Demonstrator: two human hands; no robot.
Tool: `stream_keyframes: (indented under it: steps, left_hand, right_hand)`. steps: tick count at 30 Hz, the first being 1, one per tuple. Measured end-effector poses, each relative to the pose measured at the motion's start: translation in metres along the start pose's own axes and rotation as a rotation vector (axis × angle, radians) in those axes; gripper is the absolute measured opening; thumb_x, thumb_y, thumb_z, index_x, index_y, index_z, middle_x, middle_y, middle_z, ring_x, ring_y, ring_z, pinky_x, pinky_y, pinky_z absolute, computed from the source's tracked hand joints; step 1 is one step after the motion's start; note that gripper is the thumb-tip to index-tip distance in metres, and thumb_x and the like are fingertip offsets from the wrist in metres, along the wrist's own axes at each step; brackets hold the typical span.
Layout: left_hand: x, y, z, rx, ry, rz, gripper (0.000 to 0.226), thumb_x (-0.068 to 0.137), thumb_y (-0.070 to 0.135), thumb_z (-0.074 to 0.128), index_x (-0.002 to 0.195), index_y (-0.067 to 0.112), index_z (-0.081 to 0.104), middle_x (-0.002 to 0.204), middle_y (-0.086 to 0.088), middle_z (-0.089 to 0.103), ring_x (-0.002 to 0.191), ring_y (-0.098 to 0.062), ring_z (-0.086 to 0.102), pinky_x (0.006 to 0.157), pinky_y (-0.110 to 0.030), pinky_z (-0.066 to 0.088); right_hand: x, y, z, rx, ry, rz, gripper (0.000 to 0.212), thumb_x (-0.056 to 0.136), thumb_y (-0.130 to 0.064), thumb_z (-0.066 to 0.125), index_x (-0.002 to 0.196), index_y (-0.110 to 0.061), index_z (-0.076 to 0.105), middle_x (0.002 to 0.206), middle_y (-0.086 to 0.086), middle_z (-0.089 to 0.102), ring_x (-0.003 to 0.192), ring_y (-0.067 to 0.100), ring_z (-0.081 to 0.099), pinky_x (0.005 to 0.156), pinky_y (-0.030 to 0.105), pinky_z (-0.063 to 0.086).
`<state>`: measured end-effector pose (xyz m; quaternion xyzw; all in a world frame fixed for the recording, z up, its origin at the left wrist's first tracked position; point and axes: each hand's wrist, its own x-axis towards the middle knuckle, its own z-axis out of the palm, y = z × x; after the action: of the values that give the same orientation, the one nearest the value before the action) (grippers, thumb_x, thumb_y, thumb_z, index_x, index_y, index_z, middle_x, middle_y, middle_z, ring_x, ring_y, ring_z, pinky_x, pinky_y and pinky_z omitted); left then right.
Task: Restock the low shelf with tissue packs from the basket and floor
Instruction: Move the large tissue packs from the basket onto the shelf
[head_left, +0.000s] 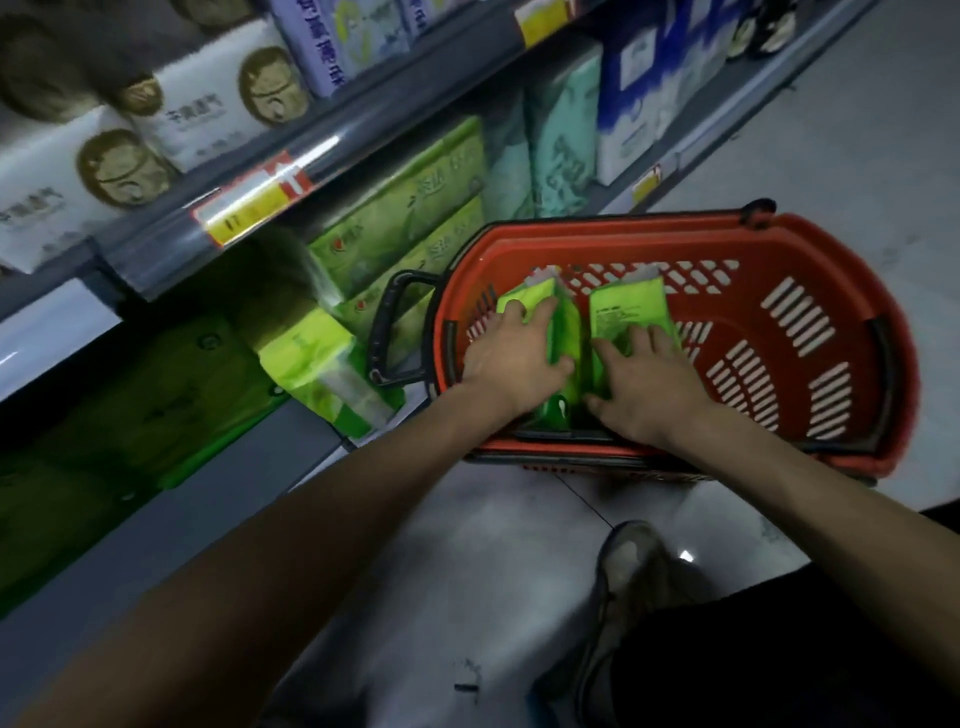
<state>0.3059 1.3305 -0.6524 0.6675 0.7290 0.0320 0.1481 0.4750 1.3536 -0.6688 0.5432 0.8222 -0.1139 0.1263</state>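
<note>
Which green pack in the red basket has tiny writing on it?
The right pack, under the right hand. The left pack, under the left hand, shows plain green.

The basket (649, 221) stands open above, its right half bare. Its black handle (378, 332) and a green pack (322, 364) crowd the edge of the low shelf (260, 467).
</note>
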Motion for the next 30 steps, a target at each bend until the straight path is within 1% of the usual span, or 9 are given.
stream_keyframes:
  steps: [4,7,9,14,21,23,25,28,30]
  left_hand:
    - [0.031,0.002,0.020,-0.101,-0.178,-0.270,0.096,0.092,0.064,0.061,0.164,0.024,0.010,0.160,-0.024,0.029,0.141,-0.044,0.042,0.110,-0.045,0.042]
    - [0.045,-0.007,0.037,-0.335,-0.255,-0.498,0.115,0.082,0.064,0.073,0.165,0.022,0.005,0.164,-0.021,0.030,0.145,-0.041,0.041,0.116,-0.042,0.040]
    - [0.047,-0.009,0.042,-0.486,-0.289,-0.593,0.126,0.078,0.059,0.081,0.165,0.018,-0.001,0.165,-0.018,0.031,0.148,-0.040,0.037,0.119,-0.042,0.036]
    - [0.047,-0.007,0.038,-0.558,-0.283,-0.627,0.132,0.076,0.047,0.088,0.165,0.014,-0.004,0.168,-0.016,0.026,0.152,-0.038,0.029,0.123,-0.044,0.031]
    - [0.048,0.009,0.022,-0.510,-0.258,-0.604,0.128,0.074,0.054,0.087,0.165,0.011,0.007,0.164,-0.016,0.034,0.151,-0.037,0.033,0.121,-0.044,0.035]
    - [0.052,0.012,0.012,-0.527,-0.235,-0.590,0.119,0.073,0.054,0.087,0.161,0.008,0.023,0.158,-0.017,0.043,0.145,-0.035,0.043,0.117,-0.043,0.042]
    - [0.055,0.013,-0.002,-0.561,-0.207,-0.552,0.100,0.072,0.050,0.088,0.151,0.007,0.043,0.149,-0.016,0.054,0.135,-0.034,0.054,0.110,-0.041,0.048]
    - [0.048,0.019,-0.031,-0.572,-0.261,-0.552,0.088,0.079,0.047,0.085,0.145,0.005,0.046,0.147,-0.013,0.057,0.136,-0.032,0.054,0.111,-0.038,0.047]
    - [0.041,0.018,-0.056,-0.608,-0.202,-0.556,0.089,0.070,0.038,0.093,0.139,0.001,0.050,0.136,-0.014,0.065,0.122,-0.032,0.064,0.104,-0.039,0.054]
  right_hand:
    - [0.001,0.003,0.001,0.006,-0.054,0.023,0.076,0.093,-0.065,0.050,0.155,-0.024,0.033,0.158,0.021,0.028,0.149,0.044,0.018,0.122,0.050,0.022]
    - [0.001,0.004,0.002,0.015,-0.062,0.023,0.073,0.093,-0.066,0.049,0.151,-0.024,0.039,0.157,0.020,0.028,0.150,0.043,0.016,0.120,0.050,0.021]
    - [0.003,0.005,0.003,0.010,-0.072,0.018,0.072,0.093,-0.067,0.048,0.150,-0.024,0.041,0.157,0.019,0.028,0.150,0.042,0.015,0.119,0.050,0.022]
    - [0.008,0.008,0.000,-0.078,-0.117,0.003,0.071,0.093,-0.067,0.048,0.150,-0.025,0.040,0.157,0.018,0.026,0.149,0.041,0.017,0.118,0.051,0.024]
    - [0.014,0.013,-0.003,-0.137,-0.165,0.017,0.069,0.093,-0.050,0.057,0.153,-0.030,0.031,0.159,0.014,0.020,0.149,0.039,0.015,0.117,0.052,0.027]
    - [0.015,0.012,-0.004,-0.132,-0.185,0.031,0.070,0.093,-0.046,0.058,0.153,-0.029,0.029,0.160,0.014,0.018,0.150,0.039,0.013,0.118,0.052,0.026]
    - [0.015,0.013,-0.005,-0.126,-0.196,0.050,0.070,0.092,-0.044,0.059,0.153,-0.029,0.029,0.159,0.014,0.019,0.149,0.039,0.014,0.117,0.052,0.027]
    - [0.016,0.011,-0.008,-0.125,-0.196,0.051,0.069,0.089,-0.042,0.061,0.150,-0.028,0.031,0.155,0.014,0.023,0.147,0.038,0.018,0.115,0.052,0.031]
    - [0.016,0.010,-0.011,-0.114,-0.206,0.039,0.070,0.089,-0.042,0.063,0.151,-0.028,0.033,0.153,0.014,0.025,0.146,0.038,0.021,0.115,0.052,0.032]
